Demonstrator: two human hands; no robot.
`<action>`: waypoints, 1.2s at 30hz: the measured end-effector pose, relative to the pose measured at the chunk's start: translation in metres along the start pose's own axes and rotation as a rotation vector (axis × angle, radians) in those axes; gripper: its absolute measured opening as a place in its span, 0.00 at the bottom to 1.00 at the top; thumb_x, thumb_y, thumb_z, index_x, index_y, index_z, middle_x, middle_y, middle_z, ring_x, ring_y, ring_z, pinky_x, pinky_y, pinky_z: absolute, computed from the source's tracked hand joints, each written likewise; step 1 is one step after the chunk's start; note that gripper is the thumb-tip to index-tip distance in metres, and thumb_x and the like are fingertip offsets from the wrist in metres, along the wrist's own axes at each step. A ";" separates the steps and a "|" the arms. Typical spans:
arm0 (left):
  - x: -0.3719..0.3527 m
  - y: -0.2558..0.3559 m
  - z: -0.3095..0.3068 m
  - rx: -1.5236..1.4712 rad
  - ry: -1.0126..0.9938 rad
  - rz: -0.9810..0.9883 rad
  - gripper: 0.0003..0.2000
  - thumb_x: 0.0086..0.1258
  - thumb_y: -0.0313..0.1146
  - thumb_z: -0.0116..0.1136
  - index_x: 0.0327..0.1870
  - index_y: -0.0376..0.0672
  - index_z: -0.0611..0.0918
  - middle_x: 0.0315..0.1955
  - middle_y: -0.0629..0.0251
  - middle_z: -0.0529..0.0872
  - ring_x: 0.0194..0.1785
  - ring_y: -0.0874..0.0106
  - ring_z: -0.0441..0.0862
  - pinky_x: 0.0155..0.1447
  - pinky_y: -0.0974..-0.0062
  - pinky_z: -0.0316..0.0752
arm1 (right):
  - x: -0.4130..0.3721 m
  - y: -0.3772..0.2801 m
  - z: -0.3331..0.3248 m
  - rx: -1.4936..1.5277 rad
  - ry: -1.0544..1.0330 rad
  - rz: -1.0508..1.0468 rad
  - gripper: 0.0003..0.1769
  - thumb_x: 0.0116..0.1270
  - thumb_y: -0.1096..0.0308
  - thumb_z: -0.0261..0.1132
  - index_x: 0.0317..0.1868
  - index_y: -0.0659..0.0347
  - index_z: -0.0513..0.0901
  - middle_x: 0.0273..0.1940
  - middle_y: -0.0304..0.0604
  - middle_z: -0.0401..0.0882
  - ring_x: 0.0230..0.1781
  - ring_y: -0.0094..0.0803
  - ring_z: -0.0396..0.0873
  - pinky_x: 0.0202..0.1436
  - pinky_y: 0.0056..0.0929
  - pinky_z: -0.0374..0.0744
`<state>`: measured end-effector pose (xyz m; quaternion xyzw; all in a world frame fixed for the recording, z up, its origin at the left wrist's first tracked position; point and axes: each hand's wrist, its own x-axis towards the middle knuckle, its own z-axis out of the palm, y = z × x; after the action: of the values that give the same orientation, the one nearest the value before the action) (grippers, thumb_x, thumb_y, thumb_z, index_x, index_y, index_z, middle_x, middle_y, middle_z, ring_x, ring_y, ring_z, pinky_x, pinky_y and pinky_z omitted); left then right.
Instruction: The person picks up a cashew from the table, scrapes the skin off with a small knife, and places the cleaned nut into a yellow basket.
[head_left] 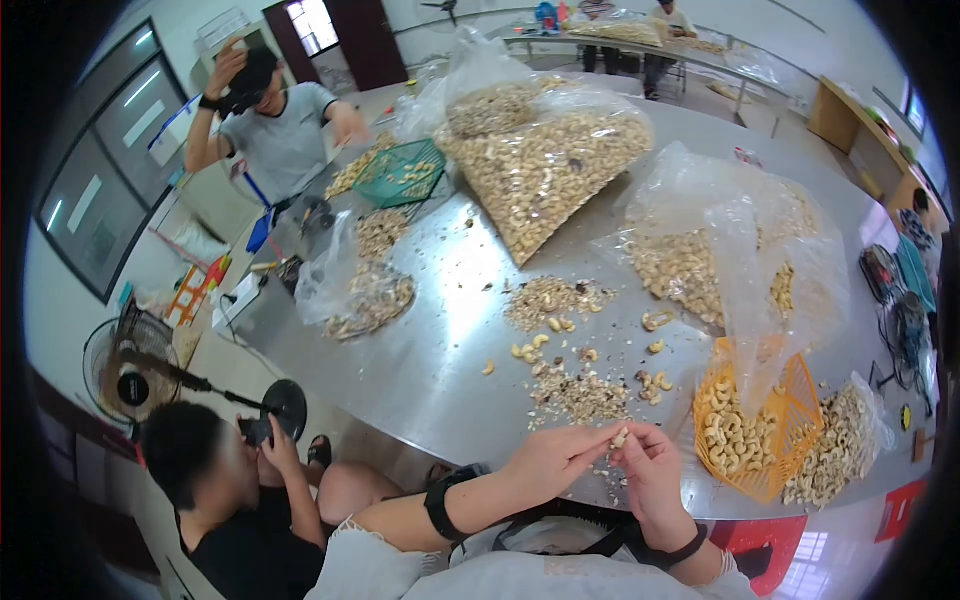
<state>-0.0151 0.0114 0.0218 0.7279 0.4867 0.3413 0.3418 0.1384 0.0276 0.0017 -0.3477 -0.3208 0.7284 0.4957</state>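
Observation:
Near the table's front edge, my left hand (565,458) and my right hand (650,470) meet at the fingertips, closed around one small pale cashew (620,438). Just beyond them lies a pile of skins and broken bits (580,392), with a few loose cashews (530,349) beside it. To the right of my right hand stands an orange basket (708,392) holding whole cashews (740,440). Further right is a heap of cashew pieces (835,450) in an open plastic bag.
Large clear bags of cashews (550,150) (680,270) stand on the metal table (440,380). A green basket (400,172) and a smaller bag (365,300) are at the left. One person sits across, another at lower left with a phone; others are far back. A fan (133,388) stands left.

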 end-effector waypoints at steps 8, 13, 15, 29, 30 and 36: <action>-0.001 -0.002 0.002 -0.008 0.038 -0.008 0.17 0.60 0.27 0.50 0.52 0.45 0.72 0.27 0.59 0.78 0.28 0.67 0.74 0.34 0.76 0.68 | 0.000 -0.001 -0.001 0.001 0.000 0.074 0.13 0.57 0.70 0.60 0.42 0.67 0.74 0.32 0.39 0.76 0.29 0.21 0.72 0.34 0.18 0.72; 0.000 0.002 0.000 -0.013 0.030 -0.033 0.17 0.60 0.27 0.51 0.52 0.45 0.72 0.25 0.59 0.77 0.27 0.68 0.74 0.34 0.78 0.68 | 0.000 -0.001 -0.001 -0.009 -0.010 0.066 0.13 0.58 0.69 0.60 0.42 0.67 0.74 0.33 0.39 0.76 0.29 0.20 0.72 0.34 0.18 0.72; -0.001 0.000 0.001 -0.013 0.031 -0.038 0.17 0.60 0.28 0.51 0.52 0.45 0.73 0.25 0.59 0.77 0.27 0.68 0.74 0.34 0.78 0.68 | 0.000 0.000 -0.003 -0.011 -0.016 0.068 0.13 0.58 0.69 0.60 0.42 0.67 0.74 0.33 0.39 0.76 0.30 0.20 0.72 0.35 0.18 0.72; -0.001 0.005 -0.001 -0.021 0.030 -0.070 0.16 0.60 0.28 0.51 0.52 0.45 0.73 0.26 0.59 0.78 0.28 0.70 0.74 0.34 0.79 0.68 | 0.001 0.002 -0.003 -0.022 -0.054 0.070 0.14 0.59 0.67 0.59 0.42 0.67 0.74 0.32 0.38 0.75 0.29 0.20 0.71 0.34 0.17 0.71; -0.001 0.004 0.000 -0.023 0.025 -0.070 0.16 0.60 0.28 0.51 0.52 0.45 0.73 0.26 0.59 0.78 0.28 0.70 0.74 0.34 0.79 0.68 | 0.000 0.002 -0.003 -0.022 -0.049 0.070 0.14 0.59 0.67 0.59 0.42 0.67 0.74 0.32 0.38 0.75 0.29 0.20 0.71 0.34 0.17 0.71; 0.000 0.003 -0.001 -0.029 0.062 -0.042 0.17 0.60 0.28 0.51 0.52 0.46 0.73 0.24 0.60 0.77 0.26 0.70 0.74 0.33 0.78 0.68 | 0.000 -0.001 0.002 -0.043 -0.043 0.071 0.14 0.58 0.70 0.60 0.43 0.67 0.74 0.33 0.37 0.75 0.30 0.19 0.70 0.35 0.16 0.70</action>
<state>-0.0147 0.0108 0.0249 0.7016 0.5071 0.3634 0.3443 0.1370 0.0277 0.0037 -0.3539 -0.3341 0.7458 0.4548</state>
